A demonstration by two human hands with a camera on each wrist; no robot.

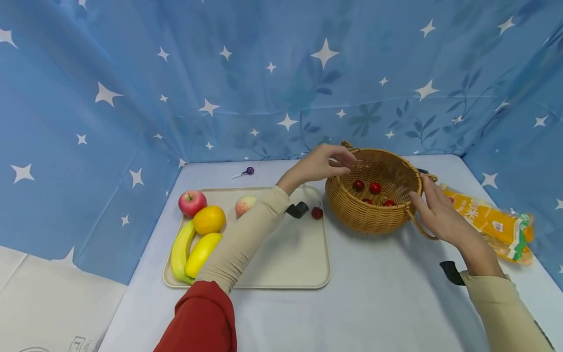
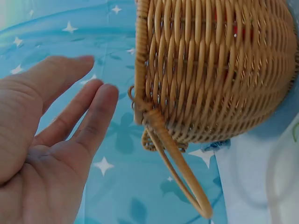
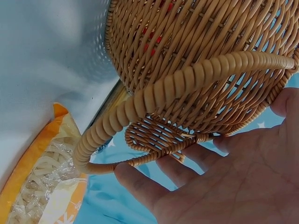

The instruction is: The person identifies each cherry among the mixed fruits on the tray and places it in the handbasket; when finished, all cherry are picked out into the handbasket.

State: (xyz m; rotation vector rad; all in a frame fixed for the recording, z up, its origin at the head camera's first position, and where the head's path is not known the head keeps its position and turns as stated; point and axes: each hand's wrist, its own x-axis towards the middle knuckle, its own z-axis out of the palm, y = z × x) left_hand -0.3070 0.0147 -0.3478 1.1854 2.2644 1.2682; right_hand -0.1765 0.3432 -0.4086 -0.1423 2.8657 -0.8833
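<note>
Our left grip (image 1: 325, 162) is loosely spread and holds nothing; our right grip (image 1: 441, 215), fingers extended, touches the wicker basket (image 1: 369, 221) between them. We judge it light, stiff yet springy, best held by both side handles (image 3: 196, 76), keeping the cherries (image 1: 375, 188) level.

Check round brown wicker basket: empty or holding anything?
Not empty: small round red fruits show inside the round brown wicker basket in the head view.

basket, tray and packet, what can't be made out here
Number of cherries in the basket: head view, its near wall may hide some.
Part of the tray and peach-like fruit: head view, behind the left sleeve.
Rest of the packet: right wrist view, left edge cuts it.
</note>
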